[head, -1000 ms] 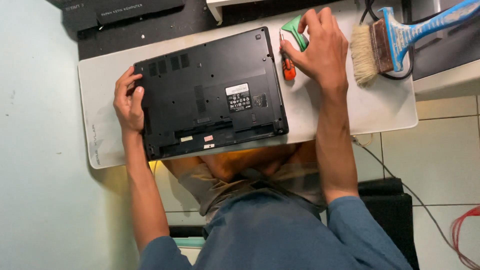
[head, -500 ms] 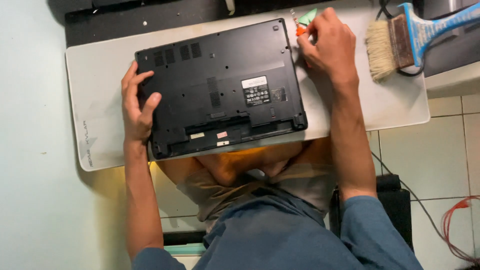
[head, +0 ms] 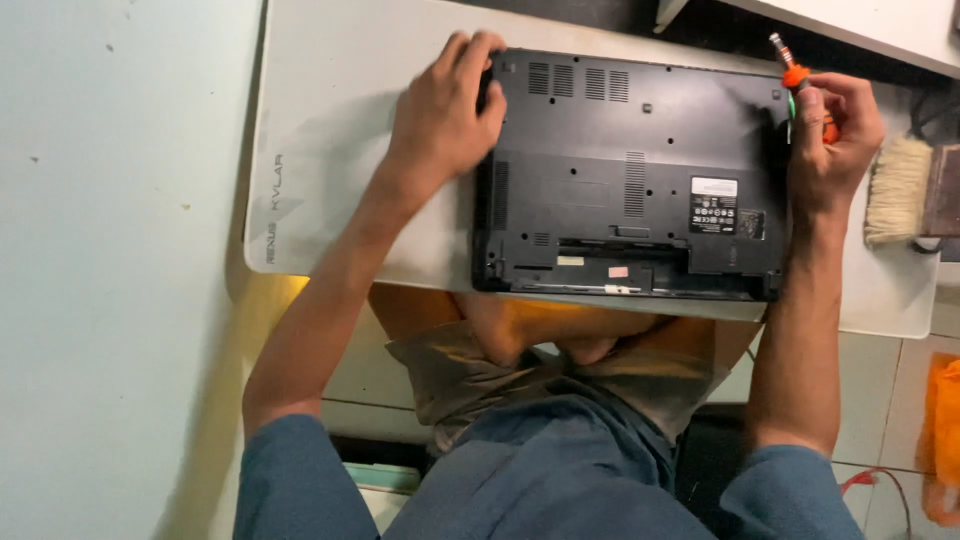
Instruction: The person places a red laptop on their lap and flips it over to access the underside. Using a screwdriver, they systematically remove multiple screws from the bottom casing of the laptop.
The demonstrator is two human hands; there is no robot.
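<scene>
A black laptop (head: 625, 170) lies bottom side up on a white mat (head: 340, 170), with vents and a white label showing. My left hand (head: 440, 115) rests flat on the laptop's far left corner, fingers spread over its edge. My right hand (head: 830, 140) is at the laptop's right edge, closed around a screwdriver (head: 795, 75) with an orange and green handle. The screwdriver's metal tip points up and away from the laptop.
A wide paintbrush (head: 905, 190) with pale bristles lies on the mat just right of my right hand. The mat's near edge overhangs my lap. Tiled floor and an orange object (head: 940, 440) sit at the lower right. A pale wall runs along the left.
My left hand has slid from the laptop's near left edge up to its far left corner. My right hand has come down along the right edge with the screwdriver. The camera has shifted right.
</scene>
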